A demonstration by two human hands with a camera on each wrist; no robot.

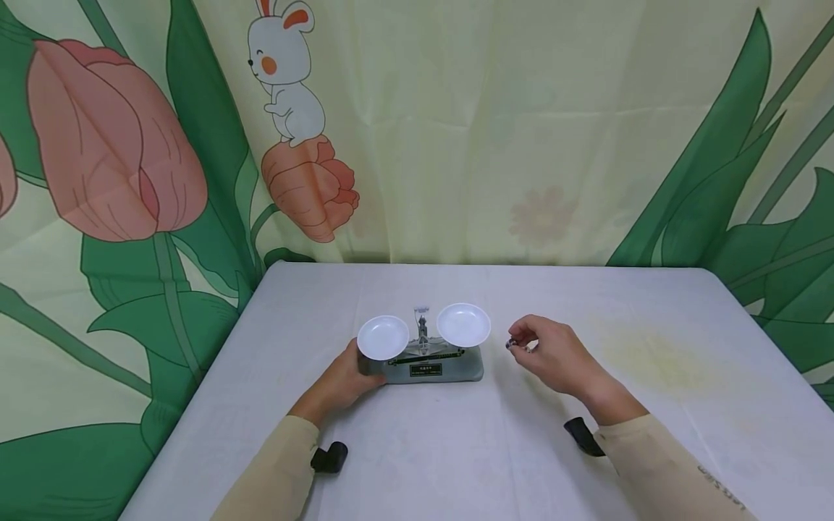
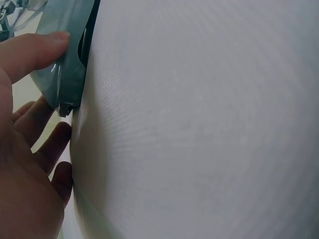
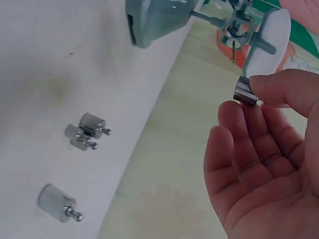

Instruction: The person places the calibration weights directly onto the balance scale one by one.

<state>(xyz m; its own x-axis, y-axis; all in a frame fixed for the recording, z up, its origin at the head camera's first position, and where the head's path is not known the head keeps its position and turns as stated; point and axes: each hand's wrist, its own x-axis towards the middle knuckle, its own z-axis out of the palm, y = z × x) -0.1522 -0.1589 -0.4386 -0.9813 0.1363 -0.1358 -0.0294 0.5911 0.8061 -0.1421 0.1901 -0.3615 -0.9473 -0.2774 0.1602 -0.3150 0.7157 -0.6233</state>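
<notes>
A grey balance scale [image 1: 456,370] stands on the table in the head view, with a white left pan [image 1: 383,338] and a white right pan [image 1: 464,325]. Both pans are bare, and the left one sits lower. My left hand [image 1: 342,380] grips the base's left end; in the left wrist view its thumb [image 2: 52,47] presses on the grey casing. To the right of the scale, my right hand [image 1: 557,358] is raised, pinching a small shiny metal weight [image 3: 244,92] between thumb and fingers. In the right wrist view that weight appears close to a pan.
Several metal weights with knobs lie on the table in the right wrist view: a cluster [image 3: 85,132] and a larger one [image 3: 57,203] apart from it. A white cloth covers the table [image 1: 417,449]. Behind it hangs a printed curtain [image 1: 456,145].
</notes>
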